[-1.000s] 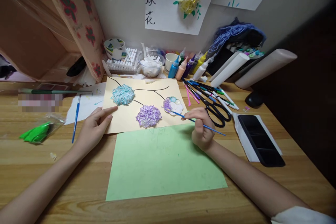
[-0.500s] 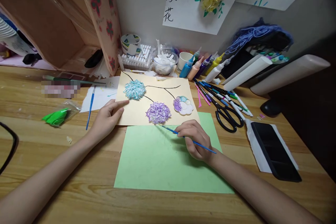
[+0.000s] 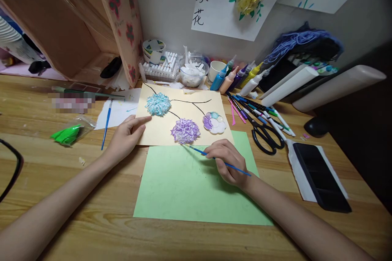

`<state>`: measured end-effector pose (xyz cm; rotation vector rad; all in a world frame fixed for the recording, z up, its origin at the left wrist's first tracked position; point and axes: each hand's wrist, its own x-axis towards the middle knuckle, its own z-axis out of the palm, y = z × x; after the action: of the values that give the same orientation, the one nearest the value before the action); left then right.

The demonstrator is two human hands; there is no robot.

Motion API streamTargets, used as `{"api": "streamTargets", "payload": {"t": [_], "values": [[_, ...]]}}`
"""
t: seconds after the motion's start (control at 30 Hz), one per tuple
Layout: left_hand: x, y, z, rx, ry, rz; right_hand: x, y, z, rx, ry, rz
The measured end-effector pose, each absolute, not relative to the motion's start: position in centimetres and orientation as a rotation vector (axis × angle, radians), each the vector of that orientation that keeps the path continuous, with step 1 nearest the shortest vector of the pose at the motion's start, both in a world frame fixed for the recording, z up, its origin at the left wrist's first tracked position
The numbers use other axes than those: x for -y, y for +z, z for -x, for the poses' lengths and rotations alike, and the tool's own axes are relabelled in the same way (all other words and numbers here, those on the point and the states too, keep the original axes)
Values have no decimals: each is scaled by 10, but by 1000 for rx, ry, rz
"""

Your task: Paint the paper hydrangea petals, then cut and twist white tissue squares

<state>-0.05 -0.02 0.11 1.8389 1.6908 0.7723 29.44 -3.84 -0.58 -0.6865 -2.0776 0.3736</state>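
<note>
My right hand (image 3: pixel 227 162) is closed around a thin blue paintbrush (image 3: pixel 235 168). The brush tip reaches the lower edge of a purple-and-white ruffled flower (image 3: pixel 185 131). That flower sits on a cream sheet (image 3: pixel 153 133) with black drawn stems and a teal ruffled flower (image 3: pixel 158 104). At the sheet's left edge lies my left hand (image 3: pixel 127 136), index finger stretched onto the paper and thumb apart, with nothing held. A small flower-shaped palette (image 3: pixel 214 123) with purple and teal paint rests on the sheet's right part. Below, a green sheet (image 3: pixel 196 187) lies partly under the cream one.
Black scissors (image 3: pixel 267 138), several pens (image 3: pixel 260 112) and a phone (image 3: pixel 321 175) lie to the right. Paint bottles (image 3: pixel 219 80), a bowl of paper strips (image 3: pixel 192 71) and a marker box (image 3: pixel 161 67) line the back. Another brush (image 3: pixel 106 124) and a green packet (image 3: pixel 65 133) are left.
The view has shifted very slightly. Both hands stay nearly where they were, and the brush tip remains at the purple flower's lower edge.
</note>
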Motion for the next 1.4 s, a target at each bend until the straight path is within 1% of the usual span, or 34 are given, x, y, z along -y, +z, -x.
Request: {"api": "streamTargets", "payload": {"t": [0.63, 0.93, 1.4], "values": [[1, 2, 0, -1682, 776, -1862, 37, -11, -299, 1974, 438, 768], [1, 1, 0, -1677, 780, -1875, 38, -12, -301, 1982, 462, 685], [0, 0, 0, -1670, 783, -1877, 36, -10, -297, 2019, 468, 684]]}}
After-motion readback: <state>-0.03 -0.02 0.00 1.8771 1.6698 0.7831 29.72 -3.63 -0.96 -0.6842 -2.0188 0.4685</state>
